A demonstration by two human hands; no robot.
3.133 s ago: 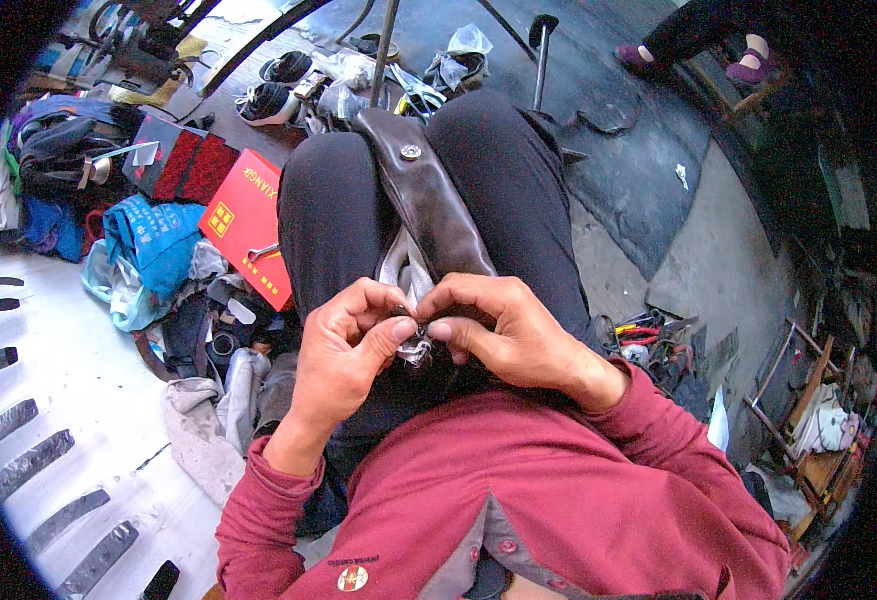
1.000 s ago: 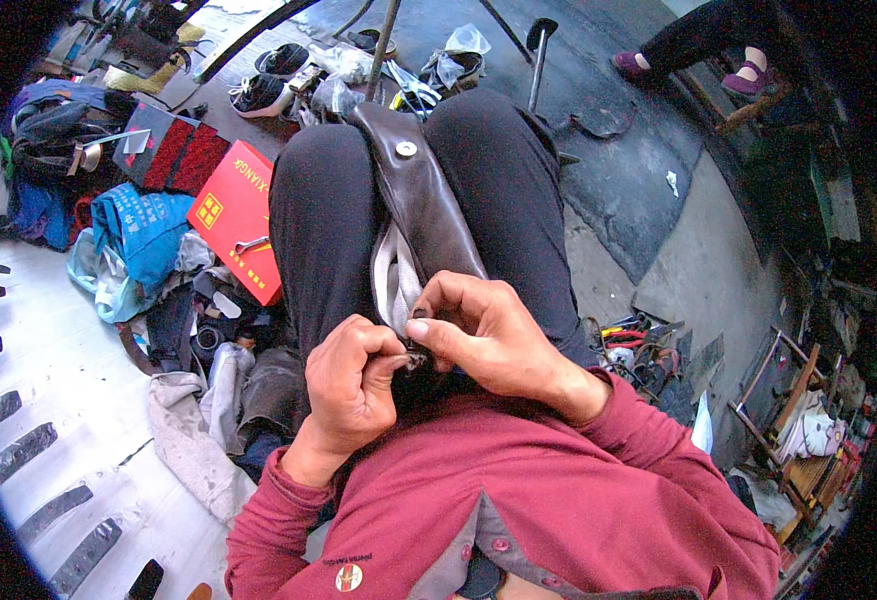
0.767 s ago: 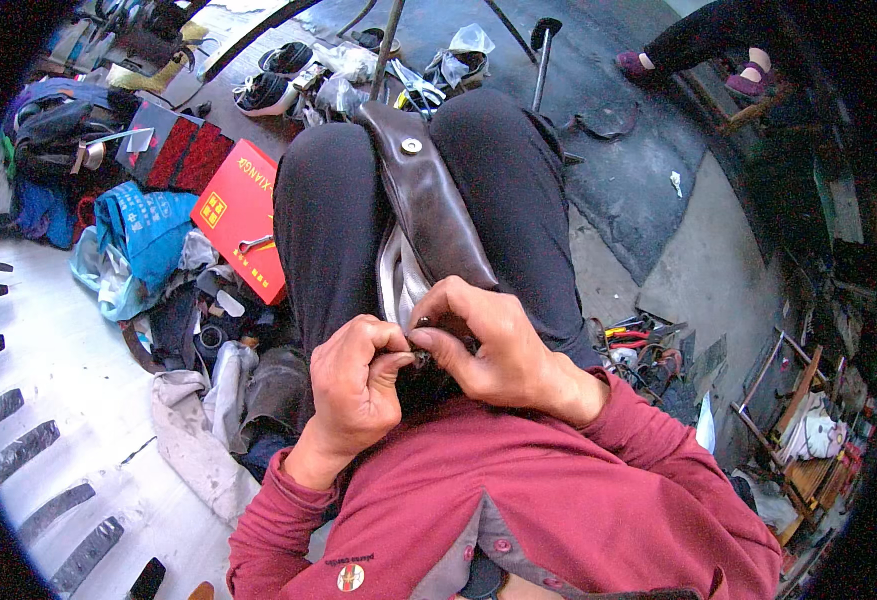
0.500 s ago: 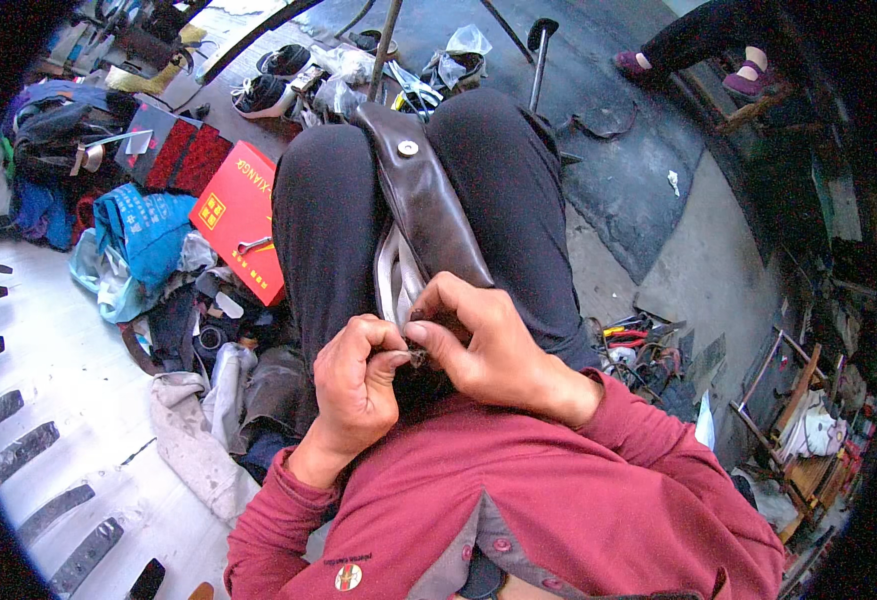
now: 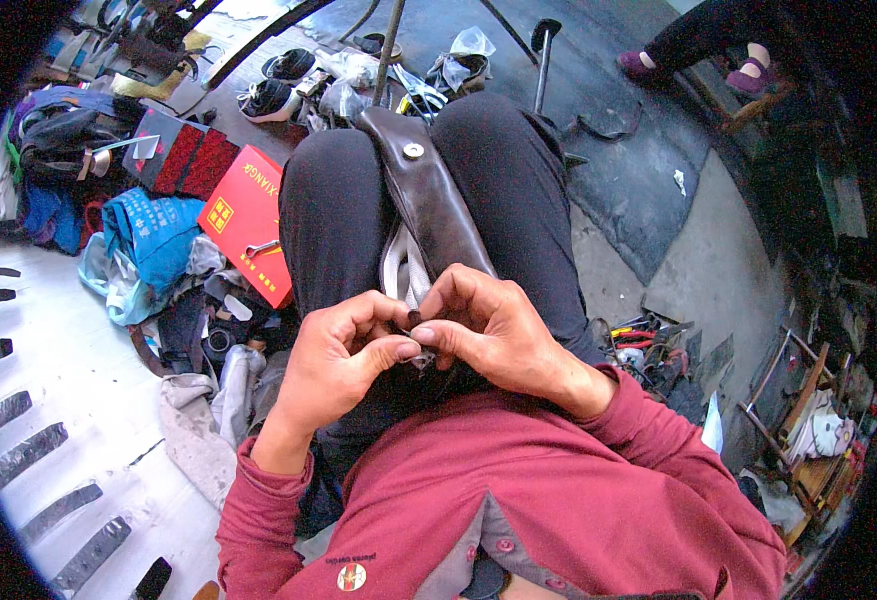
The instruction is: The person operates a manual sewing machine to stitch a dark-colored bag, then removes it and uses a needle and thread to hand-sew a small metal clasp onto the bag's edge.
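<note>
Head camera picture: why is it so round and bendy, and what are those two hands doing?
The camera sits on a person's head and looks down, so you see their own lap. Its wide lens bends straight lines near the rim. The left hand and right hand meet over a brown leather piece lying along the legs, and pinch something small and dark between their fingertips; it is too tiny to tell what. On the floor to the left lie a red box, a blue bag and shoes.
</note>
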